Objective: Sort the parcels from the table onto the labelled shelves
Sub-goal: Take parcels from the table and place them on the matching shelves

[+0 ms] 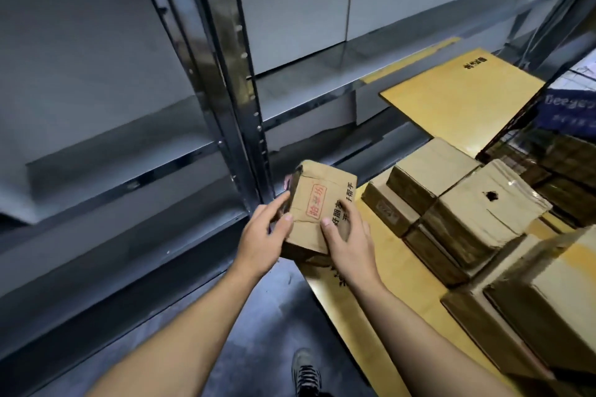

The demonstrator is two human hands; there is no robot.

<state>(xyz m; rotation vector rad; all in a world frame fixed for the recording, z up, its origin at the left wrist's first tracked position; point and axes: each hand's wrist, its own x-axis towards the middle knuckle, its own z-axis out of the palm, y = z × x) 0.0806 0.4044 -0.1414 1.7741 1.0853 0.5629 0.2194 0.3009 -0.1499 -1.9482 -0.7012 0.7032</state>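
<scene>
A small brown cardboard parcel [317,203] with a red stamp and black printed characters is held in the air between both hands, in front of the metal shelf upright [238,113]. My left hand [266,235] grips its left side, thumb on top. My right hand [350,237] grips its right side, thumb on the top face. Grey metal shelves [106,145] stand to the left and behind. Several more brown parcels [464,213] lie stacked on the yellow table [387,316] to the right.
A flat yellow board [464,93] lies beyond the parcels. A dark wire rack [554,151] with a blue sign stands at far right. The dark floor [258,332] and my shoe [306,371] show below, between shelf and table.
</scene>
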